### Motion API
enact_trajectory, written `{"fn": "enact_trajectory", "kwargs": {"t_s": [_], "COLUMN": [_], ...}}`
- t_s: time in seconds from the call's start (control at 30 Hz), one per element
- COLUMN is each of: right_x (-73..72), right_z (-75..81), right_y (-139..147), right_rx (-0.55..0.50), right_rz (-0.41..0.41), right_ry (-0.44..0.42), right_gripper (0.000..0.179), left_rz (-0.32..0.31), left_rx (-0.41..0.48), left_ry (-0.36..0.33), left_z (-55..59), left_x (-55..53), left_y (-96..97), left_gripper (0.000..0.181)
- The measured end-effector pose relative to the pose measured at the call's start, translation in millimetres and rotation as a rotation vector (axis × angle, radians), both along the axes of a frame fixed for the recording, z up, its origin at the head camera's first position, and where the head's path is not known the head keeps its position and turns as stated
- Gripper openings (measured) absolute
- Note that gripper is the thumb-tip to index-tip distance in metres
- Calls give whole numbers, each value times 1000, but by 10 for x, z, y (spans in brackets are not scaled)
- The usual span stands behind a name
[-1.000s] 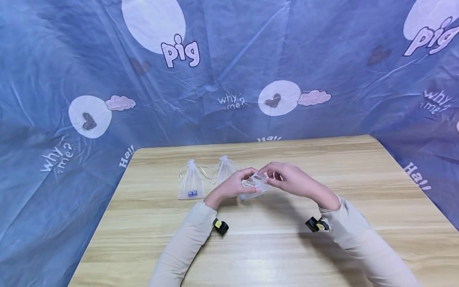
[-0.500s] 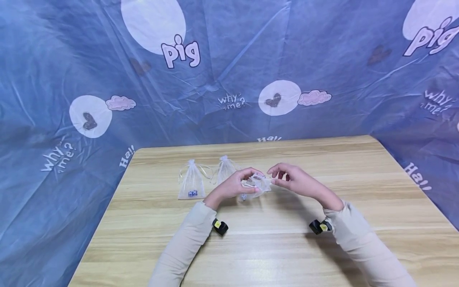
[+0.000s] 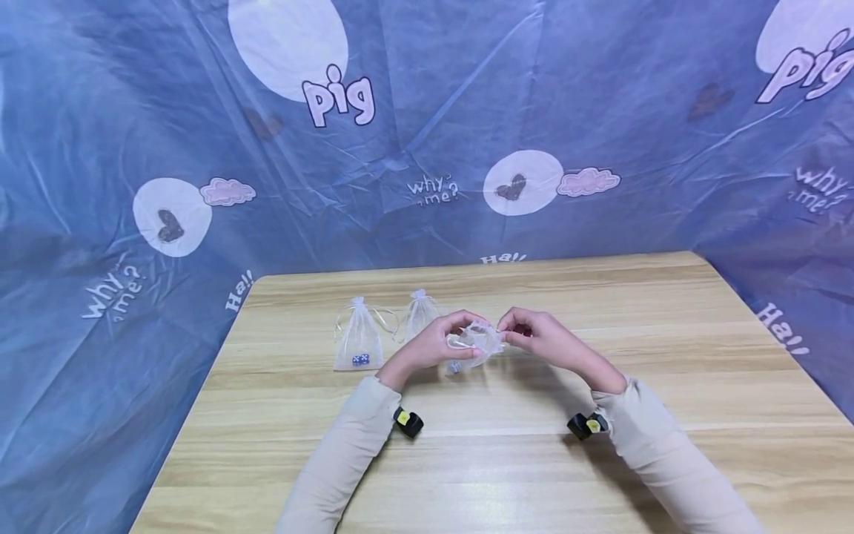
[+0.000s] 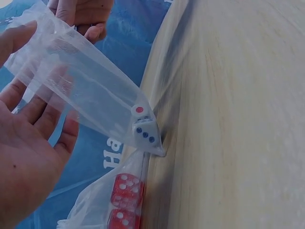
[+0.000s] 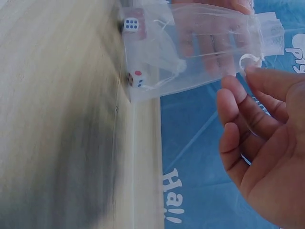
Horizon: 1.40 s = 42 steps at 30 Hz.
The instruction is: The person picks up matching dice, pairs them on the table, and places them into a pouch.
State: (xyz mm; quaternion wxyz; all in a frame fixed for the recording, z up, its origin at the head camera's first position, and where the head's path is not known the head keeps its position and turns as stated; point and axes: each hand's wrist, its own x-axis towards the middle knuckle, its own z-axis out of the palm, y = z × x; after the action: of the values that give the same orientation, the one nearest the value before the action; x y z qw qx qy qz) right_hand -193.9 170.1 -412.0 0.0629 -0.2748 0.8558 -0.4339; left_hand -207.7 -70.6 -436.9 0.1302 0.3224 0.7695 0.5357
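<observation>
My left hand (image 3: 434, 344) holds a sheer white drawstring pouch (image 4: 97, 83) near its mouth, the thumb in front and the fingers behind the mesh. Two white dice (image 4: 144, 133) with red and blue pips show through its bottom corner in the left wrist view. My right hand (image 3: 543, 340) is at the pouch's mouth, its thumb and forefinger pinching a thin white drawstring loop (image 5: 248, 61). In the right wrist view the pouch hangs sideways, its bottom end close over the wooden table.
A second pouch (image 3: 359, 337) with blue dice (image 3: 361, 360) lies at the left on the wooden table (image 3: 480, 460). Behind my left hand lies a third pouch (image 3: 419, 315); red dice (image 4: 126, 191) show in a pouch in the left wrist view. A blue printed cloth (image 3: 414, 126) hangs behind.
My right hand first drew away from the pouch's mouth to the right, then came slightly back and closed its fingertips on the drawstring. My left hand stays nearly in place.
</observation>
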Motion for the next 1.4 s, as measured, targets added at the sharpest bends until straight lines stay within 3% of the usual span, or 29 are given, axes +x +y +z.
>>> {"fn": "enact_trajectory", "kwargs": {"t_s": [0.17, 0.37, 0.6, 0.87, 1.03, 1.2, 1.4], "right_x": [28, 46, 84, 90, 87, 84, 83], "right_z": [16, 53, 96, 84, 86, 117, 107], "right_y": [32, 95, 166, 270, 337, 455, 619], "right_rx": [-35, -69, -72, -76, -74, -49, -24], "right_rz": [-38, -41, -42, -50, -56, -71, -43], "right_ry": [-51, -68, -84, -88, -76, -47, 30], "right_gripper": [5, 9, 10, 12, 13, 13, 7], "left_rz": [98, 188, 333, 331, 335, 377, 398], "left_rx": [-25, 19, 44, 60, 52, 30, 17], "left_ry": [44, 111, 49, 102, 98, 85, 70], "left_z": [17, 39, 35, 45, 61, 45, 58], "left_x": [45, 87, 104, 89, 86, 47, 52], "left_y": [-46, -74, -100, -147, -181, -247, -335], "left_gripper": [46, 33, 19, 18, 18, 17, 16]}}
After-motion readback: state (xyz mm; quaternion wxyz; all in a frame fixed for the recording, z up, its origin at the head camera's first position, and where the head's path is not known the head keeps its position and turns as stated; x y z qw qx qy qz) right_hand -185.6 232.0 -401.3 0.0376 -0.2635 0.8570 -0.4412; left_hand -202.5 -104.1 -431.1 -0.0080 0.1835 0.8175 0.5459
